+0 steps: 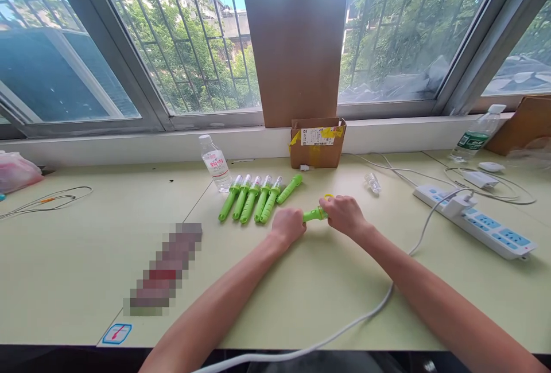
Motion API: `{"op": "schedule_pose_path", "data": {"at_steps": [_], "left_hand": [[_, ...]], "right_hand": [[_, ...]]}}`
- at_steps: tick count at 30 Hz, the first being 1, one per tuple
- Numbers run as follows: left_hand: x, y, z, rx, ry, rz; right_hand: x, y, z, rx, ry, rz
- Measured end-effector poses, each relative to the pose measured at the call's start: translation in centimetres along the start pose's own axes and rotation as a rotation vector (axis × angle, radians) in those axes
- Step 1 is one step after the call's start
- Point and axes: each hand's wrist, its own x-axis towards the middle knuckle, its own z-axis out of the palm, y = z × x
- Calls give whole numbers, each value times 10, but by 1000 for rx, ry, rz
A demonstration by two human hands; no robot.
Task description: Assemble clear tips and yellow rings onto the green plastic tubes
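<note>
The left hand [289,224] is closed tight on one end of a green stick [315,214], and the right hand [343,213] is closed on its other end, near a small yellow bit [329,195]. The stick is just above or on the pale green table [353,287]; I cannot tell which. Five green sticks with clear tops [250,204] lie in a row nearby, between a water bottle [217,166] and one more green stick [290,189].

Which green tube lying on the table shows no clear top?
The rightmost green tube: its far end is green; the other five have clear tops.
</note>
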Motion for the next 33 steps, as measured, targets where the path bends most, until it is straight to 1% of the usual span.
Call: {"op": "schedule_pose_path", "data": {"at_steps": [6, 12, 14, 18, 21, 25, 28, 33], "left_hand": [[1, 1, 2, -9, 20, -1], [1, 0, 5, 16, 23, 10], [0, 0, 6, 25, 70, 31], [-1, 0, 9, 22, 215, 121], [0, -2, 13, -2, 234, 145], [3, -9, 18, -49, 220, 99], [5, -15, 18, -81, 242, 79], [4, -20, 15, -100, 313, 159]], "right_hand": [[0, 2, 1, 49, -37, 26], [1, 3, 18, 94, -10, 32], [0, 3, 23, 100, 9, 38], [-1, 5, 30, 117, 39, 70], [-2, 8, 30, 156, 131, 29], [-3, 8, 28, 265, 229, -103], [-4, 6, 28, 349, 233, -139], [-6, 4, 33, 435, 242, -118]]}}
